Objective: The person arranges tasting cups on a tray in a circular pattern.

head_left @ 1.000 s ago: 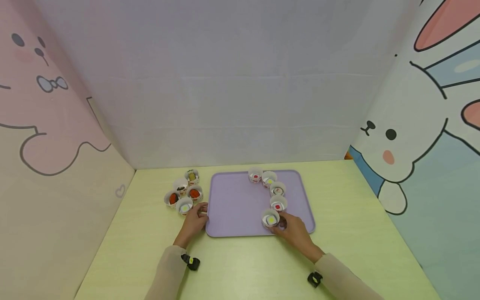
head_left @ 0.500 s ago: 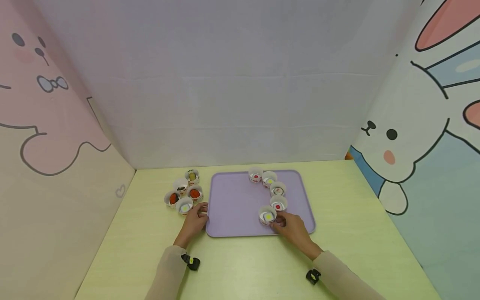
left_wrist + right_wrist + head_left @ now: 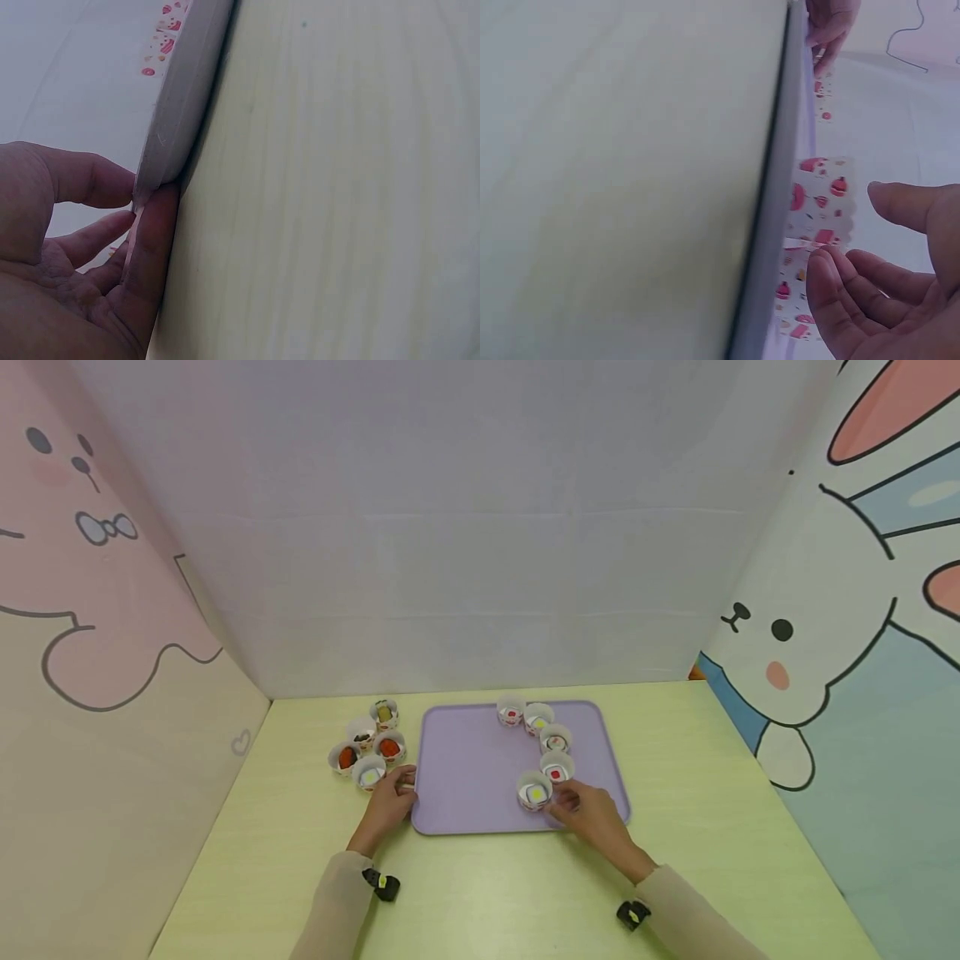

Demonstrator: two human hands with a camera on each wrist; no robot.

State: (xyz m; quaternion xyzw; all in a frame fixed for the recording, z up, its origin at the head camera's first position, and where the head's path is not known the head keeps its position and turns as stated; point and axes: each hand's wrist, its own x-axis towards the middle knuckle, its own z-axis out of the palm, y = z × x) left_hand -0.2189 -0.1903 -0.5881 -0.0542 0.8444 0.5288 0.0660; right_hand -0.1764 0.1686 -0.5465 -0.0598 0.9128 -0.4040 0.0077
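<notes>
A lilac tray [image 3: 468, 768] lies on the table. My left hand [image 3: 388, 803] grips its left edge; in the left wrist view, thumb and fingers [image 3: 154, 232] pinch the rim. A printed paper cup [image 3: 534, 793] with a white and yellow piece inside stands upright near the tray's front. Just right of it is my right hand [image 3: 596, 820]. In the right wrist view, its thumb [image 3: 904, 204] is apart from the cup [image 3: 821, 199] and the fingers are relaxed, close to the cups. Behind that cup stands a paper cup [image 3: 557, 767] with a red-centred piece.
More cups, such as a paper cup [image 3: 556, 740] and another paper cup [image 3: 511, 710], curve toward the tray's back. Left of the tray, several filled cups cluster, among them a paper cup [image 3: 389, 747] with orange-red food. A white wall [image 3: 480, 568] stands behind the table.
The front cup moved slightly left and back on the tray with my right hand, then stayed put. The right hand has let go and drawn slightly right. The left hand has not moved.
</notes>
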